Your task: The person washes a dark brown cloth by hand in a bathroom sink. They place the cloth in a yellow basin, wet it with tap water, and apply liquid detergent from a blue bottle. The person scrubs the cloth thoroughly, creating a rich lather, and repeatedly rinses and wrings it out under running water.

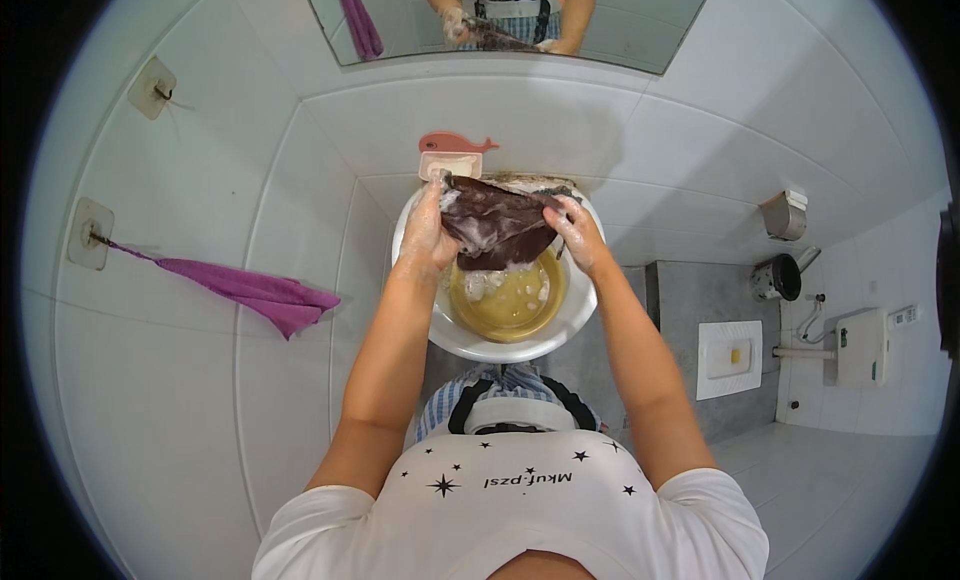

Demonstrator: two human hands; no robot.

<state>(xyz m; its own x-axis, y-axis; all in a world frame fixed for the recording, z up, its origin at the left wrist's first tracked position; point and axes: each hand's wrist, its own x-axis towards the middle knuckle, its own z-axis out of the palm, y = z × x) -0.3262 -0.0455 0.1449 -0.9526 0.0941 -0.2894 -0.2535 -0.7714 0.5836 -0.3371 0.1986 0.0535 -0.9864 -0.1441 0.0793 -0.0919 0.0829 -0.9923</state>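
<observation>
A wet dark brown cloth (499, 220), streaked with white suds, is stretched between my two hands. My left hand (429, 231) grips its left end and has foam on the fingers and wrist. On the right, my right hand (576, 231) pinches the other end, with suds on its skin too. Below the cloth is a yellow basin (506, 331) of soapy water with patches of foam floating in it. The basin sits inside a white washbasin (577, 310). The cloth hides the basin's far part.
Behind the washbasin, a pink whale-shaped soap dish (454, 142) holds a pale bar of soap (450, 165). A mirror (637, 25) is above. A purple towel (255, 287) hangs from a left wall hook (91, 235). To the right are a squat toilet (712, 377) and a bin (780, 276).
</observation>
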